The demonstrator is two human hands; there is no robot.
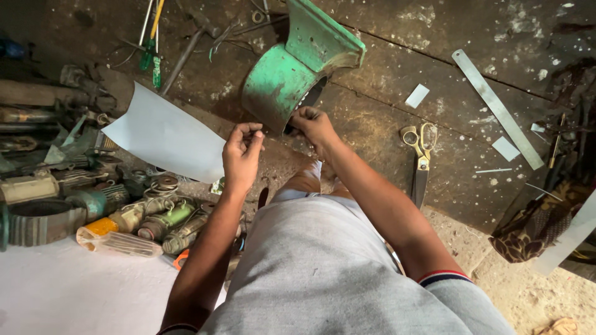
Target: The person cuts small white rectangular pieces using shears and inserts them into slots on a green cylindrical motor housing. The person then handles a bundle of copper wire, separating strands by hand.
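The green motor housing (282,77) lies on its side on the dark floor (385,124). My left hand (241,155) pinches the edge of a pale sheet (164,136), and my right hand (313,124) has its fingers closed at the housing's open mouth. Scissors (421,155) lie near, at the right.

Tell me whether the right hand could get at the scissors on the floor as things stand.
Probably yes. The scissors lie in the open on the dark floor, just to the right of the right forearm, with nothing on or around them. The right hand is at the green motor housing and would have to leave it.
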